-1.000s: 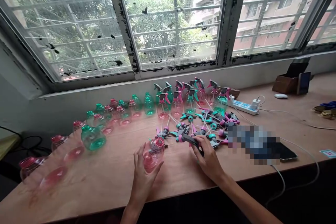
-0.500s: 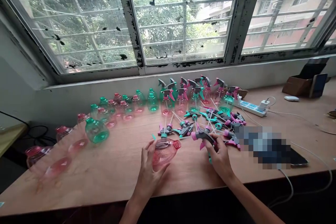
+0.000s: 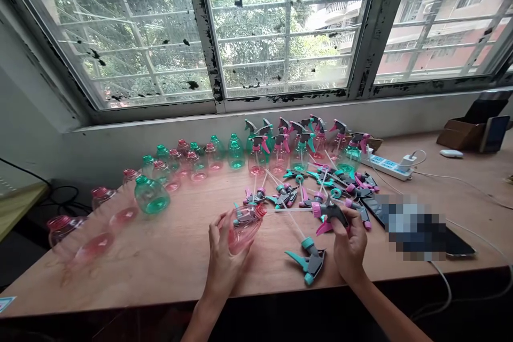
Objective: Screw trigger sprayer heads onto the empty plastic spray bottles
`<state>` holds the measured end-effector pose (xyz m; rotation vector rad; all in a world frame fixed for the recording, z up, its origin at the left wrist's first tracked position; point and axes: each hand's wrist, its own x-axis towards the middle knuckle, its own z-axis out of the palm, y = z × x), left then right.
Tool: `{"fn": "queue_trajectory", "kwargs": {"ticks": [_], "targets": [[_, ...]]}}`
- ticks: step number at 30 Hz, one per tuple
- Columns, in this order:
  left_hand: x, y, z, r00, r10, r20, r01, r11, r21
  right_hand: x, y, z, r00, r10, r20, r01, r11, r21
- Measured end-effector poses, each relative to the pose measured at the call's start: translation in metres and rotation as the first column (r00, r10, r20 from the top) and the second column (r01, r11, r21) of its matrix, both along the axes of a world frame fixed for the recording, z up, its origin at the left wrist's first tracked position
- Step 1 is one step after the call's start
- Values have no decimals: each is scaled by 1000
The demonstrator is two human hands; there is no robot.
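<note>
A pink bottle was held in the left grip. A spray top was held in the right grip, its straw pointed at the bottle.

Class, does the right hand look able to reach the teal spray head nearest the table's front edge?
Probably yes: nothing blocks the teal spray head, close by, though the right hand holds a pink-collared spray head.

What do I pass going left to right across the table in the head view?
Leftmost pink bottle, front green bottle, left hand around a tilted pink bottle, loose teal-trimmed spray head, right hand holding a pink-trimmed spray head, white power strip, brown box.
</note>
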<state>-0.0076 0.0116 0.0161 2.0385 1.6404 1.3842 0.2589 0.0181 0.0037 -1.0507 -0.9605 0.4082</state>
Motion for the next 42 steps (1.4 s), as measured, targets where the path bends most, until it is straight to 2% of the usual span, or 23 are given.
{"fn": "queue_trajectory", "kwargs": {"ticks": [2, 5, 7, 10, 12, 14, 17, 20, 22, 24, 26, 29, 31, 35, 39, 42], "targets": [[0, -1, 1, 1000, -24, -18, 24, 1000, -4, -2, -1, 1, 997, 72, 38, -71, 997, -23], [2, -2, -1, 985, -137, -108, 136, 991, -16, -7, -3, 3, 969, 225, 102, -218, 973, -74], [3, -2, -3, 961, -202, -187, 204, 979, -10, -10, -5, 5, 913, 369, 176, -351, 928, -123], [4, -2, -4, 953, -216, -211, 220, 975, -5, -11, -6, 5, 794, 523, 311, -487, 852, -191], [5, -3, -2, 958, -241, -156, 237, 971, -40, -10, -6, 6, 758, 558, 339, -515, 830, -214], [6, -7, 2, 957, -283, -61, 276, 956, -97, -9, -6, 5, 753, 590, 293, -541, 808, -234], [10, -11, 1, 939, -269, 213, 309, 933, -186, -5, -7, 3, 743, 640, 197, -588, 764, -266], [15, -11, -6, 823, -140, 550, 306, 926, -222, -3, -11, 2, 734, 642, 223, -579, 762, -290], [16, -10, -11, 771, -107, 628, 319, 918, -235, -4, -14, 3, 726, 642, 249, -579, 765, -282], [16, -11, -13, 772, -123, 623, 348, 903, -252, -7, -16, 3, 707, 651, 276, -590, 759, -277], [15, -12, -12, 783, -152, 603, 364, 898, -246, -9, -17, 4, 697, 632, 340, -573, 775, -266], [16, -15, -12, 841, -173, 512, 312, 929, -199, -11, -17, 4, 742, 538, 401, -493, 842, -218], [17, -16, -12, 879, -164, 448, 271, 945, -185, -12, -16, 4, 783, 502, 367, -444, 865, -235], [21, -18, -12, 902, -165, 400, 251, 952, -174, -13, -16, 3, 797, 514, 317, -431, 852, -297], [22, -22, -9, 878, -176, 445, 274, 947, -166, -14, -16, 4, 768, 420, 483, -388, 906, -171], [22, -23, -5, 815, -170, 554, 310, 936, -169, -14, -16, 5, 721, 367, 588, -418, 907, -54]]}}
